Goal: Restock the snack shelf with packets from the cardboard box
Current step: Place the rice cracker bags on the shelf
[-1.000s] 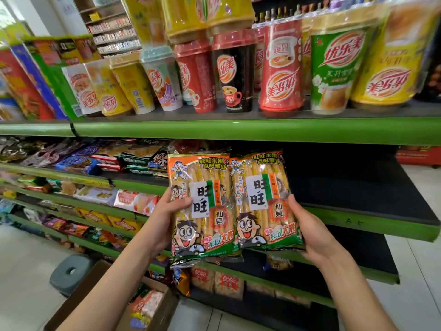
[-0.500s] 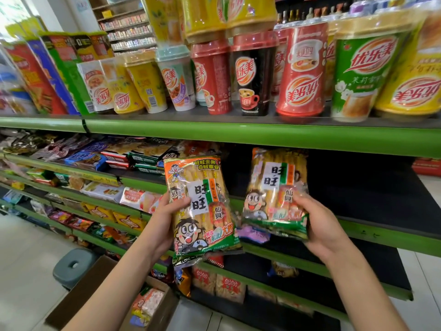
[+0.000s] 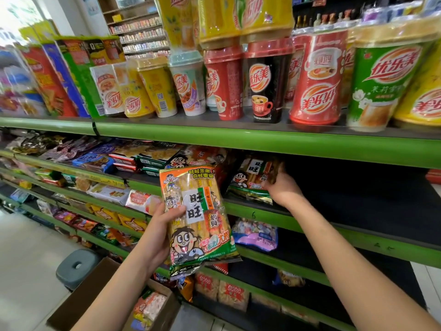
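Observation:
My left hand [image 3: 158, 229] grips a rice-cracker packet [image 3: 199, 220] upright in front of the shelves, thumb across its front. My right hand [image 3: 279, 186] holds a second identical packet [image 3: 250, 181] by its right edge, lying on the dark second shelf [image 3: 358, 201] under the green rail. The cardboard box [image 3: 95, 292] stands open on the floor at lower left, with several packets [image 3: 149, 306] inside.
Milk-tea cups [image 3: 315, 77] line the top shelf. Snack packets [image 3: 133, 158] fill the left part of the second shelf; its right part is bare black. Lower shelves hold more packets [image 3: 255, 235]. A grey stool [image 3: 76, 266] sits beside the box.
My right hand has carried its packet up and back onto the second shelf and laid it down. The left hand's packet stayed roughly in place.

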The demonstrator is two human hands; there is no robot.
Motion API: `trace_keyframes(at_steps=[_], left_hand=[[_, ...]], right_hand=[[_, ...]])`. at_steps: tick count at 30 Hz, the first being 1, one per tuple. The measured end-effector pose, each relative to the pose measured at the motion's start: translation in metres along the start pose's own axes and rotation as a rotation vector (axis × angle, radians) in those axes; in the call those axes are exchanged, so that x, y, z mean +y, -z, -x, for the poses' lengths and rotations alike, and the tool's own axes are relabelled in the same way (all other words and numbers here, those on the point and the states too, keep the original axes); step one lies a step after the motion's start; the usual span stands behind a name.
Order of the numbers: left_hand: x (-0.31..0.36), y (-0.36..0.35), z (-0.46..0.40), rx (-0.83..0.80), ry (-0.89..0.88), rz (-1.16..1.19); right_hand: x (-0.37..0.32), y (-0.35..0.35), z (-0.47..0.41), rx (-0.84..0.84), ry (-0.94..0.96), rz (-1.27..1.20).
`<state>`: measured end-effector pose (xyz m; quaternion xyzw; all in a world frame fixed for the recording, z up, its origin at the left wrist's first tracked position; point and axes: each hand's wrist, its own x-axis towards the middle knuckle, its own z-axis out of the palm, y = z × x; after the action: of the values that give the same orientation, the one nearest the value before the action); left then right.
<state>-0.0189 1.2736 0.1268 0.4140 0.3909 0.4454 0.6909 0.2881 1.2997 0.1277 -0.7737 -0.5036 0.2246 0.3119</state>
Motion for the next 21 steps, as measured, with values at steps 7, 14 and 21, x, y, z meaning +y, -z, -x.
trace_keyframes(at_steps=[7,14,21], left_hand=[[0.008,-0.008,-0.001,-0.005,0.068,0.006],[0.010,-0.055,-0.004,-0.105,0.191,-0.019],[-0.008,-0.144,-0.029,-0.297,0.287,-0.087]], right_hand=[[-0.002,-0.011,0.010,0.008,0.112,0.101],[0.001,-0.002,0.107,-0.400,0.007,-0.617],[0.044,0.049,0.112,-0.160,-0.208,-0.822]])
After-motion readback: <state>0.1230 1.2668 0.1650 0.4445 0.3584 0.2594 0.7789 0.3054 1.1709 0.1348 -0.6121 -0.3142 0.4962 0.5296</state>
